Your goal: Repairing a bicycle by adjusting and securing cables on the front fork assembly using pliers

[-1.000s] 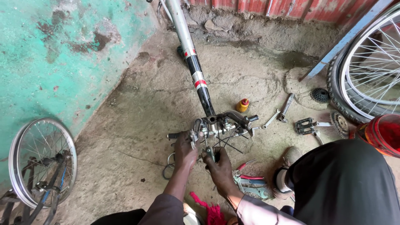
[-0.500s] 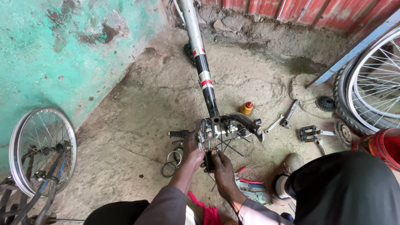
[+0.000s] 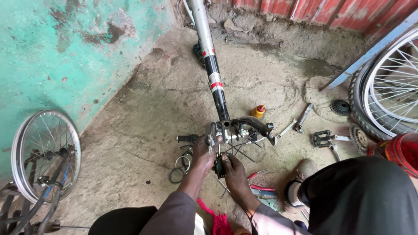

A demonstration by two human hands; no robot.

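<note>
Bicycle frame (image 3: 216,82): its fitted end lies on the floor between both hands. Right hand (image 3: 233,172) closed on a dark tool (image 3: 219,165); left hand (image 3: 202,150) clasps the metal fitting (image 3: 215,130). Beside: coiled cable (image 3: 180,165), red-handled pliers (image 3: 261,182). Beyond: yellow bottle (image 3: 258,111), spanners (image 3: 298,122). Risk: tool slipping, knuckles striking metal.
</note>
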